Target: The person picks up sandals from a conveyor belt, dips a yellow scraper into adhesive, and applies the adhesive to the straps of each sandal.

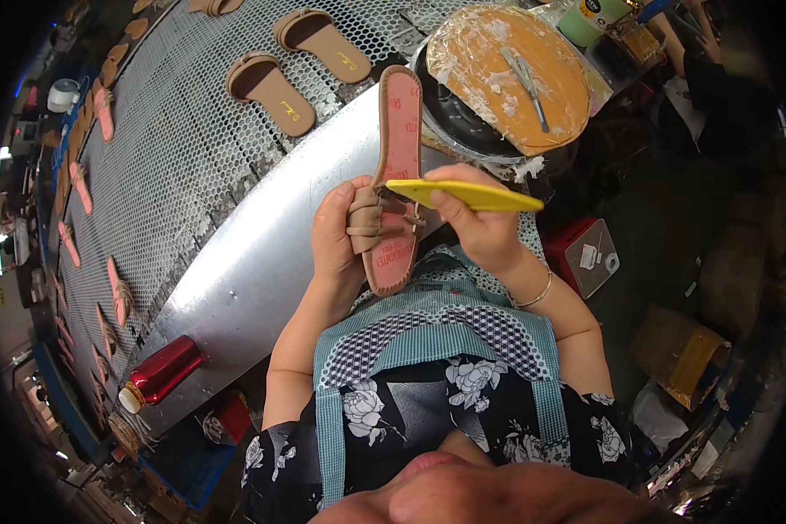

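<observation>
My left hand (332, 225) is closed round the side of a sandal (402, 122), near its tan strap. The sandal's pink insole side with red print faces up, edged by a tan rim, and it is held lengthwise before my chest. In my right hand (483, 229) is a flat yellow tool (489, 196), pinched between thumb and fingers. Its left tip lies over the insole beside the strap; whether it touches I cannot tell. The kind of tool does not show clearly.
A white mesh conveyor (183, 113) carries tan sandals (275, 92) and several pink-insoled ones. A metal ledge (244, 231) edges it, with a red bottle (164, 368) on it. At the right, an orange glue-crusted round board (472, 61) bears tweezers (528, 87). A cardboard box (681, 358) stands lower right.
</observation>
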